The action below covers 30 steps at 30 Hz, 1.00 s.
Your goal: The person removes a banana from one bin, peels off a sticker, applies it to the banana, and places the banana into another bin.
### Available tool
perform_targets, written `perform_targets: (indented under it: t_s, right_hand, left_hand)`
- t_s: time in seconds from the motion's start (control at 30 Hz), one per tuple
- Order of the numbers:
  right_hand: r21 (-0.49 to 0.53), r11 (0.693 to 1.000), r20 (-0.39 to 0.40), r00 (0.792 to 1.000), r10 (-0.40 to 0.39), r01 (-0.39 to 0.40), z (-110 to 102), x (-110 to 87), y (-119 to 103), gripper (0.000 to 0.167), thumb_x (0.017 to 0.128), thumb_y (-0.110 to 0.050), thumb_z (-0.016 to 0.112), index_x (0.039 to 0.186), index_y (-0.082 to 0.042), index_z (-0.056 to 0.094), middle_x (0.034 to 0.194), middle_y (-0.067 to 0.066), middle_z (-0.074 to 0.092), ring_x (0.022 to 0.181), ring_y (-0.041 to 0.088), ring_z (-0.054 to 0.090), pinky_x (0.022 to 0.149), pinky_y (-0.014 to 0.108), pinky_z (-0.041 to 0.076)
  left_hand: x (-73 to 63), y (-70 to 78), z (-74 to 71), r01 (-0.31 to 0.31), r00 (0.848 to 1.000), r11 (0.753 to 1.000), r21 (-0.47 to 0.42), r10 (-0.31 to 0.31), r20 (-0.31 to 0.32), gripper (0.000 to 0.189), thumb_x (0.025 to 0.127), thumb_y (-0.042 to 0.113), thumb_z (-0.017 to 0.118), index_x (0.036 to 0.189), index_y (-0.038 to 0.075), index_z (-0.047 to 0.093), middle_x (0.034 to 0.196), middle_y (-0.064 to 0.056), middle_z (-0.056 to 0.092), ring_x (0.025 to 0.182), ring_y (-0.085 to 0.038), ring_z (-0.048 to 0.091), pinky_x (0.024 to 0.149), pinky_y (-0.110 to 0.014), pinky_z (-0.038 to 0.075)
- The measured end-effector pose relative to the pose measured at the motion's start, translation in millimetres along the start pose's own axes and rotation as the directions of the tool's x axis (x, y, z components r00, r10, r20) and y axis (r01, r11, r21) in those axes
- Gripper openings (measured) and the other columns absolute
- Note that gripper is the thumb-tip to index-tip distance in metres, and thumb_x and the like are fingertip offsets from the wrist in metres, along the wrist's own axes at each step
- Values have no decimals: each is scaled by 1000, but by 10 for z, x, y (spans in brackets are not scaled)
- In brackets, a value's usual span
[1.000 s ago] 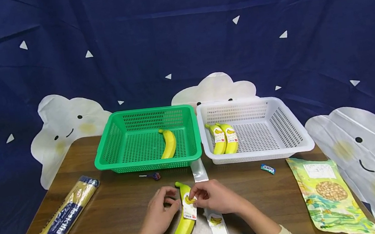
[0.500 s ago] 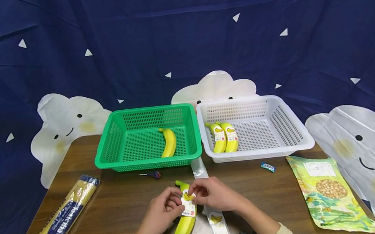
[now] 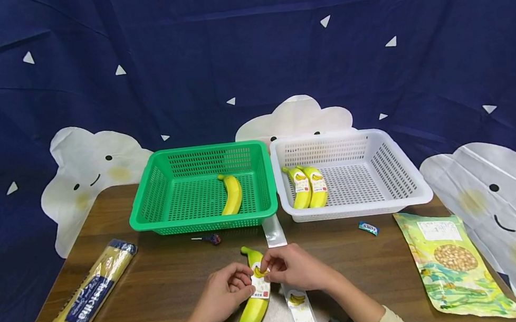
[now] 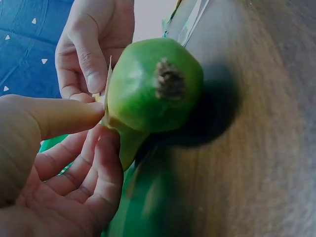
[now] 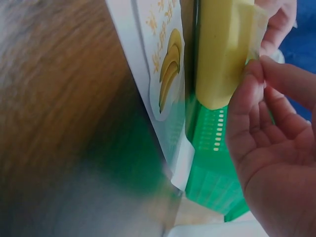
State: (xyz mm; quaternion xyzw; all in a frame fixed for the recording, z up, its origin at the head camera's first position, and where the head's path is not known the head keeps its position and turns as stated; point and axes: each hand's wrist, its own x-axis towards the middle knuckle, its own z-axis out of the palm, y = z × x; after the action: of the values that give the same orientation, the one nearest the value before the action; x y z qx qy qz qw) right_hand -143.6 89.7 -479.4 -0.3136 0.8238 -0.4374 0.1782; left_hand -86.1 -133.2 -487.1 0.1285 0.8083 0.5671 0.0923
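Note:
A banana (image 3: 252,318), green at its lower end, lies on the table between both hands. A white label sticker (image 3: 259,285) with a banana picture covers its upper middle. At the sticker's left edge, my left hand (image 3: 222,295) pinches with thumb and finger. The left wrist view shows that thumb tip against the sticker beside the green end of the banana. My right hand (image 3: 295,268) pinches the sticker's upper right, where the edge stands off the peel in the right wrist view. Beside the banana lies a backing strip (image 3: 302,314) with another label on it.
Behind stand a green basket (image 3: 205,224) holding one banana and a white basket (image 3: 359,209) with two labelled bananas. A spaghetti pack (image 3: 80,306) lies left, a green bag (image 3: 456,266) right. A lollipop (image 3: 212,239) and a wrapped candy (image 3: 368,228) lie in front of the baskets.
The sticker has moved left and now lies over the banana's middle, where before it hung off its right side. My left hand has come in to the sticker's left edge.

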Motion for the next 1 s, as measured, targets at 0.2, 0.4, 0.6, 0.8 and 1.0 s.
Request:
perform_targets:
  t_s: [0.2, 0.4, 0.6, 0.8, 1.0]
  right_hand:
    - [-31, 1000, 7, 1000, 1, 0, 10, 5, -4, 13, 84, -12, 73, 94, -18, 67, 79, -8, 64, 70, 8, 60, 63, 26, 51]
    - [-83, 996, -16, 999, -42, 41, 33, 3, 20, 15, 82, -12, 74, 95, -17, 67, 76, -9, 62, 66, 7, 58, 59, 24, 48]
    - [-109, 992, -21, 998, -62, 59, 46, 6, 33, 16, 82, -12, 75, 93, -18, 66, 75, -10, 60, 67, 6, 57, 59, 23, 48]
    - [-40, 997, -4, 998, -63, 63, 31, -6, 7, 17, 82, -9, 75, 95, -16, 66, 79, -9, 62, 69, 7, 59, 61, 25, 50]
    - [88, 996, 17, 999, -30, 29, 2, -22, -14, 16, 84, -9, 72, 99, -15, 66, 82, -4, 64, 68, 9, 60, 59, 25, 50]
  left_hand:
    - [30, -178, 16, -10, 1000, 1000, -23, 11, 4, 28, 81, 9, 76, 105, 4, 63, 86, -3, 61, 75, -14, 60, 64, -24, 52]
    - [26, -201, 24, -42, 999, 998, -55, 42, 3, 30, 82, 11, 76, 109, 7, 63, 88, -5, 62, 74, -13, 60, 63, -24, 52]
    - [14, -196, 33, -68, 998, 997, -31, 67, -18, 34, 82, 12, 77, 112, 8, 62, 96, -7, 62, 78, -15, 61, 66, -25, 53]
    - [11, -194, 23, -30, 999, 999, 21, 30, -25, 35, 88, 15, 70, 121, 12, 61, 113, -6, 58, 90, -16, 62, 73, -26, 53]
    - [5, -213, 18, -60, 997, 995, 81, 63, -34, 34, 89, 9, 66, 123, 13, 62, 115, -3, 58, 91, -14, 61, 73, -26, 53]
